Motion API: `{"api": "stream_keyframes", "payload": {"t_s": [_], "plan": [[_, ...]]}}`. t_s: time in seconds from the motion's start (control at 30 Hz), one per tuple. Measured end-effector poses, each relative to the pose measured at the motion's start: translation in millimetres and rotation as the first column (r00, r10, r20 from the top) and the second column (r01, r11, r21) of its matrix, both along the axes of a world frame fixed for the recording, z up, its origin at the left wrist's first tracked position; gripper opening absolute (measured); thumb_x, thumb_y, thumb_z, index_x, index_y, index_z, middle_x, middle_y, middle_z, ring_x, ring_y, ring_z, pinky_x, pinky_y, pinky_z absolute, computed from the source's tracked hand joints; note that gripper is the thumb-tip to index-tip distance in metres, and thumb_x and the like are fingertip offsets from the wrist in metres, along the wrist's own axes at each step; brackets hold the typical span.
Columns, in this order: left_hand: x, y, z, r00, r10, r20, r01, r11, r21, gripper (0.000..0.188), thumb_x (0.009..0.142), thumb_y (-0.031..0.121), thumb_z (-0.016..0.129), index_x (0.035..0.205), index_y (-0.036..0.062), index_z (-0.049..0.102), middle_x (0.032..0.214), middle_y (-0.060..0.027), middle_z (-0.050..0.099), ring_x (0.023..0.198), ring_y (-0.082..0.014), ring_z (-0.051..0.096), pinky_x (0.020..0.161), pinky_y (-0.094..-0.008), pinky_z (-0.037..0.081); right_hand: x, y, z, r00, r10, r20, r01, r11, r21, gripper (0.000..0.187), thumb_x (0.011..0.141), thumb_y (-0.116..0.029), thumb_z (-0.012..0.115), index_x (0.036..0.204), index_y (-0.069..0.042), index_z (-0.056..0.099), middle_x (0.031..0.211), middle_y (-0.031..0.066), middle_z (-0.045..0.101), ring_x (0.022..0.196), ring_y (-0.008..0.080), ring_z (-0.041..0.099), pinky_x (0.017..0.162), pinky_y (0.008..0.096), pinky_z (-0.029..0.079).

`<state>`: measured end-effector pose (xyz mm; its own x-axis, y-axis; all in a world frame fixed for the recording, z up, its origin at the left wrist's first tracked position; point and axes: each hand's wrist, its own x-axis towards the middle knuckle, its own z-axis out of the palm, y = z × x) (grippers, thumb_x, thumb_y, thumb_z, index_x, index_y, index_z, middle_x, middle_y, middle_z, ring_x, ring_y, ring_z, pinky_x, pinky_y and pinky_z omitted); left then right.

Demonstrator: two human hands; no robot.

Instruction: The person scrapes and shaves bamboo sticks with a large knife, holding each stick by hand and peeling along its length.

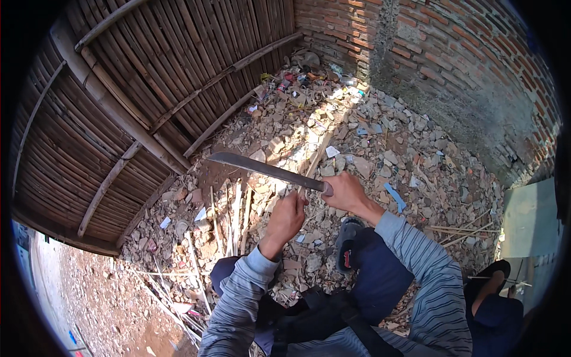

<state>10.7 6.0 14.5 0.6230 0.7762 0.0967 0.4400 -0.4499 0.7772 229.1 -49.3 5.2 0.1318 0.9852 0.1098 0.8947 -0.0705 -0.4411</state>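
Note:
My right hand (345, 191) grips the handle of a long machete (262, 168), whose grey blade points left and slightly up over the rubble. My left hand (286, 217) is closed just below the blade, fingers curled around something thin; a pale bamboo strip (314, 156) runs up past it. Several split bamboo sticks (235, 217) lie on the ground left of that hand. Both arms wear grey striped sleeves, and my dark-trousered knees show below.
A woven bamboo fence (119, 101) fills the left side. A red brick wall (452, 65) stands at the right and back. Broken stones and litter (380, 137) cover the ground. A sandalled foot (348, 241) rests under my right arm. Another person's leg (491, 291) is at lower right.

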Motion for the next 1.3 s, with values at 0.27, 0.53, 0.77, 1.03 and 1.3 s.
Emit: {"api": "stream_keyframes", "payload": {"t_s": [0.27,0.53,0.77,1.03,1.3], "plan": [[-7,9,-12,1.0,0.017,0.019,-0.017,1.0,-0.007,0.02,0.104,0.013,0.053,0.097,-0.0041,0.062,0.079,-0.0313,0.07,0.076,-0.0517,0.069,0.074,-0.063,0.053,-18,12,-10,0.991,-0.053,-0.121,0.049,0.998,-0.034,0.019,0.077,-0.025,0.077,0.08,-0.007,0.075,0.073,0.0205,0.072,0.072,0.0414,0.073,0.071,0.0505,0.059],[0,11,-31,0.999,0.041,-0.023,-0.039,0.996,0.082,0.021,0.103,0.013,0.055,0.093,-0.005,0.058,0.07,-0.0327,0.066,0.069,-0.0527,0.068,0.064,-0.0614,0.054,-14,22,-16,0.989,-0.131,-0.071,0.12,0.983,-0.137,0.027,0.081,-0.026,0.07,0.077,0.001,0.074,0.075,0.0257,0.07,0.072,0.047,0.071,0.073,0.0525,0.058],[-4,7,-43,0.999,0.042,-0.001,-0.042,0.991,0.127,0.021,0.103,0.013,0.056,0.095,-0.0053,0.058,0.069,-0.0321,0.066,0.068,-0.0523,0.068,0.064,-0.0618,0.053,-12,21,-12,0.987,-0.154,-0.037,0.146,0.975,-0.166,0.027,0.081,-0.026,0.069,0.08,0.001,0.075,0.078,0.0268,0.071,0.076,0.0473,0.072,0.075,0.0532,0.059],[-2,-1,-33,1.0,-0.001,-0.005,0.002,0.994,0.114,0.02,0.103,0.013,0.054,0.096,-0.0046,0.06,0.072,-0.0305,0.068,0.069,-0.0518,0.068,0.068,-0.0617,0.054,1,15,-15,0.958,-0.268,-0.107,0.249,0.955,-0.158,0.027,0.08,-0.026,0.072,0.082,0.0,0.076,0.08,0.0254,0.074,0.078,0.044,0.074,0.079,0.0501,0.06],[2,-14,-24,0.998,-0.031,-0.059,0.038,0.993,0.109,0.019,0.104,0.013,0.055,0.098,-0.0045,0.055,0.069,-0.0333,0.064,0.067,-0.0531,0.066,0.063,-0.0621,0.053,39,17,-15,0.931,-0.339,-0.135,0.31,0.93,-0.196,0.03,0.08,-0.027,0.073,0.085,0.003,0.075,0.082,0.0287,0.073,0.081,0.0451,0.074,0.077,0.0516,0.058]]}}
